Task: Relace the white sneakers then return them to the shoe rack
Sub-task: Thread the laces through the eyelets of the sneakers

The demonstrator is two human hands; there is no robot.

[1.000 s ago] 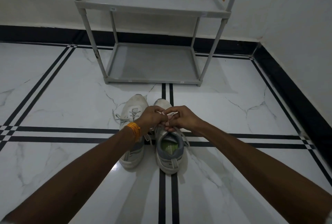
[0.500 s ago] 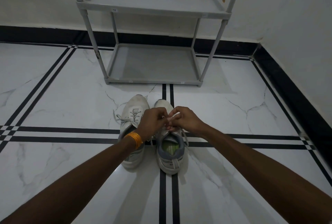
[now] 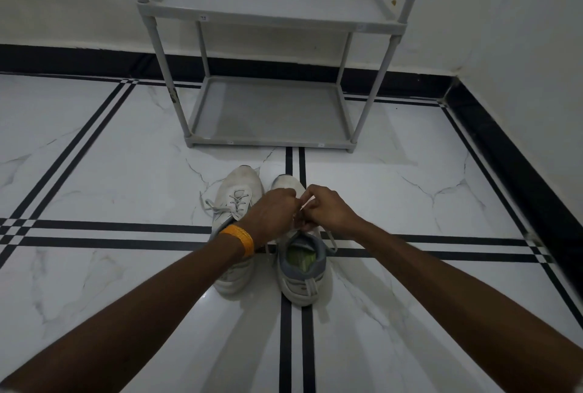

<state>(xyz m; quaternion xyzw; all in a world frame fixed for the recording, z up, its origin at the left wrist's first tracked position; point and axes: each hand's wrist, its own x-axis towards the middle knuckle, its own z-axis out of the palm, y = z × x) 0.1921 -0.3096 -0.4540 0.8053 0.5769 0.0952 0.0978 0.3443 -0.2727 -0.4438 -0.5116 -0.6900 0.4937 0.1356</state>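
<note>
Sneakers (image 3: 239, 203): 2 on floor; 2 hands (image 3: 303, 209) pinch right shoe's lace (image 3: 301, 203).

Both hands (image 3: 303, 213) on lace (image 3: 303, 203) — right sneaker (image 3: 299, 260)

Two white lace-up sneakers (image 3: 277, 235) sit side by side, touching, on the white marble floor with black stripes (image 3: 104, 190), with open floor to their left and right. Beyond them a bare strip of floor leads to the grey two-tier plastic shoe rack (image 3: 271, 108); both shelves are open-fronted between slim corner posts.
</note>
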